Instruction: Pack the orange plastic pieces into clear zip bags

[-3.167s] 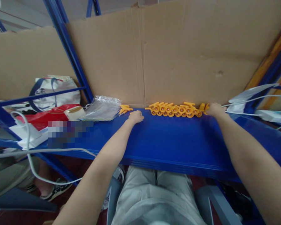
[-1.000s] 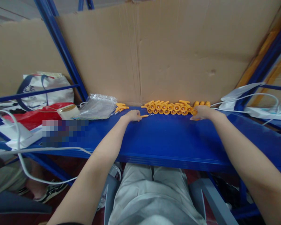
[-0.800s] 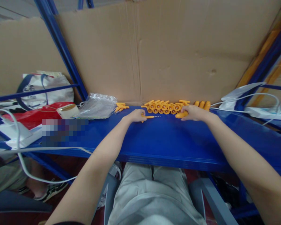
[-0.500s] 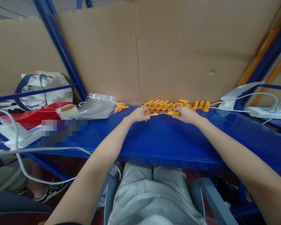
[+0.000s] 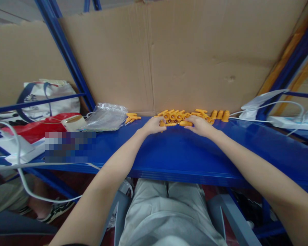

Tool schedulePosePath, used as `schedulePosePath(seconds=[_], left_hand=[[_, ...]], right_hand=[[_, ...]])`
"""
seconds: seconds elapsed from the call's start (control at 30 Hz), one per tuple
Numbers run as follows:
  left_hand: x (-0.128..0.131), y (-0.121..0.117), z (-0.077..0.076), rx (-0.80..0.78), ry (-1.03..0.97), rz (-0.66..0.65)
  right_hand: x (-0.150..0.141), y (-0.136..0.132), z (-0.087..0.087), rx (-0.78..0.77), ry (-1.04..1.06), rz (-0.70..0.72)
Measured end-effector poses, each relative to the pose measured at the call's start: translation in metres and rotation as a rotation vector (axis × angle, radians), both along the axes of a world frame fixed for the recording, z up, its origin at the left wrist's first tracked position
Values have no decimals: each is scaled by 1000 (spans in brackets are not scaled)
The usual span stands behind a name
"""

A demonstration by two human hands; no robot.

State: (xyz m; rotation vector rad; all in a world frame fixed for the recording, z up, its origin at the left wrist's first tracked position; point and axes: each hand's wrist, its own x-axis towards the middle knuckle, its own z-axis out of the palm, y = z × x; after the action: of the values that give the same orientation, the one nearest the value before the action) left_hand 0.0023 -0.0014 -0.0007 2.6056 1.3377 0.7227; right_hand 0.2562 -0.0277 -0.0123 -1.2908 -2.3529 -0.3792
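My left hand (image 5: 152, 125) is closed around an orange plastic piece (image 5: 162, 123) that pokes out by the fingertips. Beside it, a ribbed, screw-like orange part (image 5: 170, 125) points right. My right hand (image 5: 200, 125) is closed on a long, rounded orange plastic piece (image 5: 185, 123) lying sideways just above the blue surface. Behind both hands, a stacked row of hollow orange cup-shaped parts (image 5: 179, 116) rests against the cardboard, open ends facing me. Fingers partly hide the held pieces, so their exact kind is unclear.
Several orange cups (image 5: 220, 115) stand upside down at right. More orange pieces with metal spirals (image 5: 132, 117) lie left, beside a clear plastic bag (image 5: 106, 116). A cardboard sheet (image 5: 195, 58) backs the blue shelf (image 5: 174, 153). White cables (image 5: 20, 177) hang at left.
My right hand has shifted slightly left with its orange piece, and my left hand slightly right. The gap between them is smaller. The surrounding parts stay put.
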Motion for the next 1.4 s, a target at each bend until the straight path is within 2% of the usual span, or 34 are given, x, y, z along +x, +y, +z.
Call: schedulePosePath(seconds=[0.23,0.5,0.67,0.93,1.1,1.2,1.4], left_hand=[[5,2,-7,110,-40,-32],[6,0,-5,25,-146,10],[8,1,-6,-2,-180,7],[8,-4,-4,130,15,27],[8,-5,-4,165,72,85],[7,-5,-3,167,69,107],[7,-7,-2,210,77,125]], right_hand=[[-7,-4,-3,93,-60,63],[-6,0,-7,10,90,128],[-6,3,-9,-27,115,126],[-9,-2,-10,-17,50,105],[-4,4,-10,6,162,189],[5,10,-8,-81,294,240],[14,13,-1,-439,705,288]])
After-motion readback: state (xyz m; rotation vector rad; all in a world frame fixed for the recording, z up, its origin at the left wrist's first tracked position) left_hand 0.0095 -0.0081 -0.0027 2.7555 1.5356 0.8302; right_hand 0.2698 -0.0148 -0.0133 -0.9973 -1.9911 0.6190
